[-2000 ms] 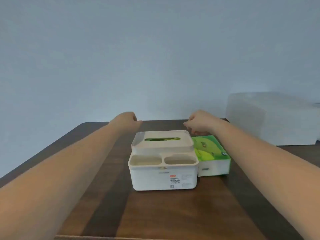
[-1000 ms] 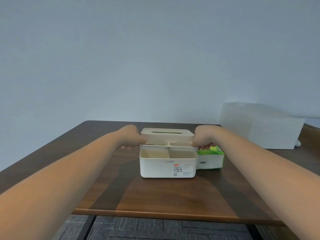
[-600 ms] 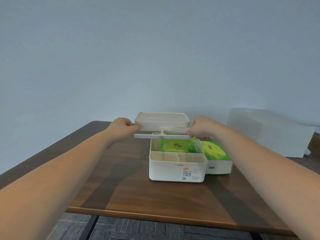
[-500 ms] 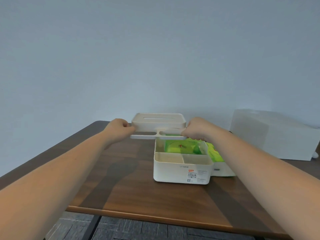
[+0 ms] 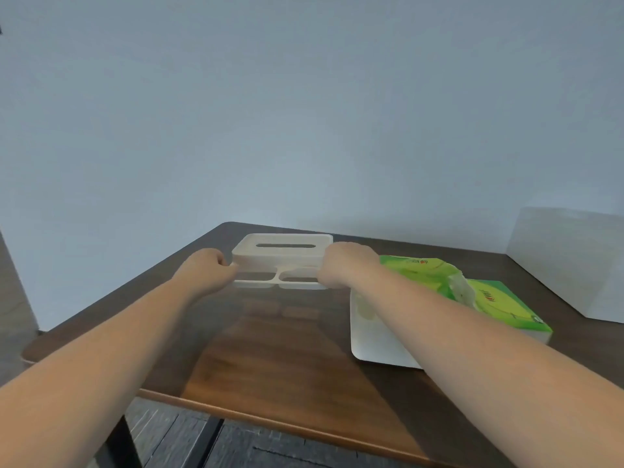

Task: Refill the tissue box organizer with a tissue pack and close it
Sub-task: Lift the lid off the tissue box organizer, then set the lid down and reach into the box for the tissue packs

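- Two hands grip the lid [image 5: 283, 254]: my left hand [image 5: 206, 269] and right hand [image 5: 344, 267] are clamped on its ends.
- Right of the lid, the organizer base [image 5: 369, 336] holds a green tissue pack [image 5: 422, 273].
- Right of that base lies another tissue pack [image 5: 506, 307] on the table [image 5: 287, 359].

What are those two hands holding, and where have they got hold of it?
The white lid of the tissue organizer. The left hand grips its left end and the right hand its right end, holding it away from the organizer base.
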